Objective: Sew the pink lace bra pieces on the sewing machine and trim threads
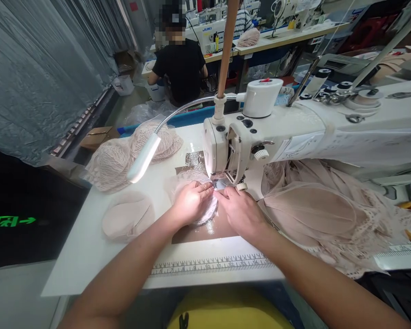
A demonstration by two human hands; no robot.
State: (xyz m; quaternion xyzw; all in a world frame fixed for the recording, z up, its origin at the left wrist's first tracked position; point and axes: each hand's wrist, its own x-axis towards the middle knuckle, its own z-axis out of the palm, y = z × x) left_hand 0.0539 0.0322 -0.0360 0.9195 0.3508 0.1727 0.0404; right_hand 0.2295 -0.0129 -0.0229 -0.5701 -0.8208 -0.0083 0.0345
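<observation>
A pale, rounded bra cup (208, 217) with a lacy covering lies under the needle area of the white sewing machine (215, 146). My left hand (192, 201) rests on the cup from the left, its fingers pressed together on the fabric close to the presser foot. From the right, my right hand (243, 212) pinches the cup's edge between thumb and fingertips just in front of the foot. The fingertips of both hands nearly meet there. Exactly how the fabric sits under the needle is hidden by my fingers.
Lace-covered cups (111, 164) lie at the back left, and a plain beige cup (128, 214) is nearer. Beige lace garments (315, 210) are heaped right of the machine. A lit lamp (144, 157) hangs over the table. A person in black (180, 68) sits ahead.
</observation>
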